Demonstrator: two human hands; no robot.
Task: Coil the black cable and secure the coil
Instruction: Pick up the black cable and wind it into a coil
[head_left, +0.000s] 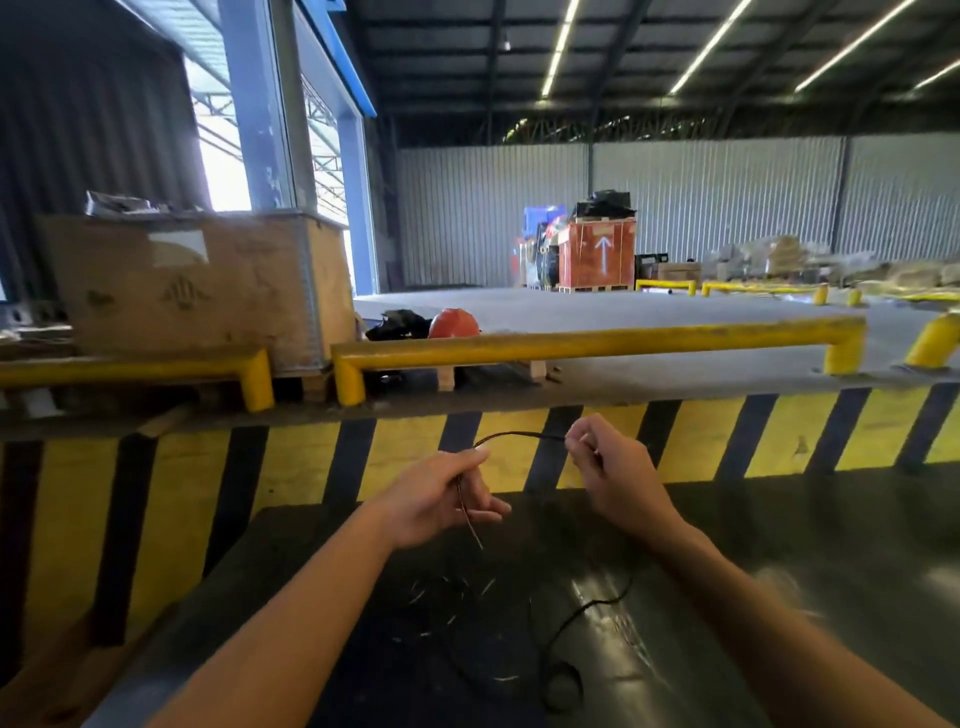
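Fingers (480, 457) of both hands pinching one black cable (511, 435); rest trails across dark table (779, 545).

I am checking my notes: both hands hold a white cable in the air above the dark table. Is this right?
Not quite: the head view shows the cable is black, not white. The left hand and right hand do hold it in the air above the dark table.
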